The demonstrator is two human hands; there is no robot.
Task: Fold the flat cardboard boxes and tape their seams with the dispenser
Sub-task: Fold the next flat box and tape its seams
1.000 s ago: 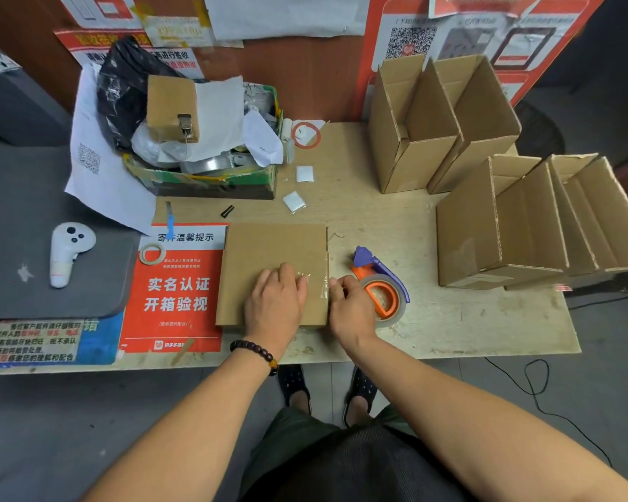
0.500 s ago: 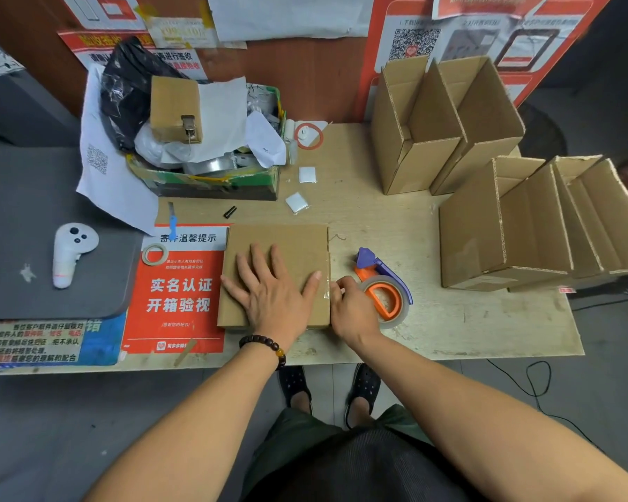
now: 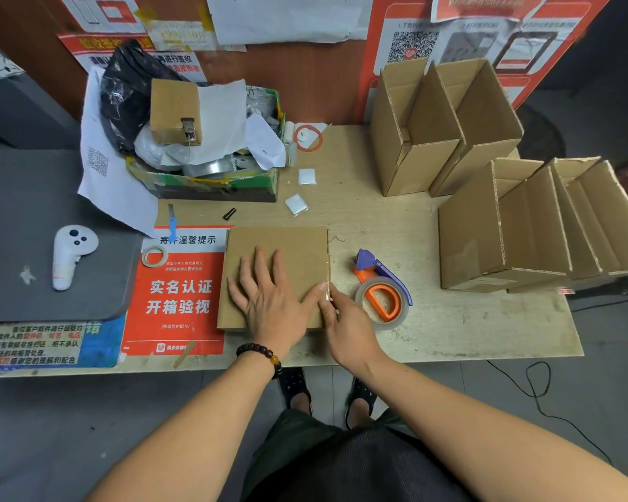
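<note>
A white controller (image 3: 71, 255) lies on the grey mat far left, beside a red notice (image 3: 176, 295). Next, the flat cardboard box (image 3: 276, 248) lies on the table (image 3: 468, 320); the left hand (image 3: 269, 295) presses on it, palm down, fingers spread and straight. The right hand (image 3: 345, 327) touches the box's right edge, its fingertips at the taped seam; whether they pinch it is unclear. The tape dispenser (image 3: 381, 291) sits just right, folded boxes (image 3: 486, 230) beyond.

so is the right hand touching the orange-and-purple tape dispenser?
Apart. The head view shows bare tabletop between the right hand, which is at the flat brown cardboard box's edge, and the orange-and-purple tape dispenser.
</note>
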